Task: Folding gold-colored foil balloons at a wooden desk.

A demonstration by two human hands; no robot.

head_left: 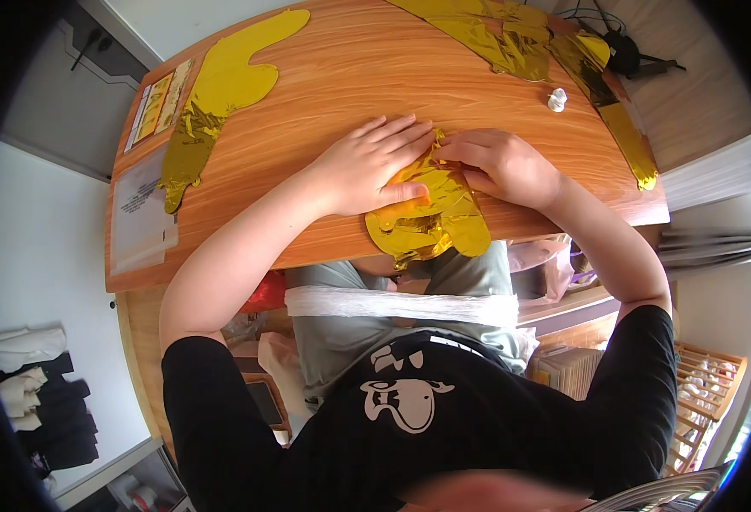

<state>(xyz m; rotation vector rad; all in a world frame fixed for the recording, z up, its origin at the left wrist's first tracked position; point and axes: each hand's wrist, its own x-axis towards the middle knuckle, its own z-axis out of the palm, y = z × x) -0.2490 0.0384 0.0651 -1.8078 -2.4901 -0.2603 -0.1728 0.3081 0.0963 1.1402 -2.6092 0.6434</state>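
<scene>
A crumpled gold foil balloon (427,224) lies flat at the table's near edge, its lower part hanging slightly over. My left hand (374,162) is laid flat with fingers stretched out, the thumb pressing on the foil and the fingers reaching over the wood beside it. At the balloon's upper end, my right hand (508,166) has its fingers bent in and pinched together on the foil. The exact spot it grips is partly hidden by the fingers.
Another flat gold foil balloon (226,85) lies at the left of the wooden table (333,77). More gold foil (512,38) stretches across the far right, near a small white object (556,100) and a black device (623,53). A clear plastic sleeve (141,213) rests at the left edge.
</scene>
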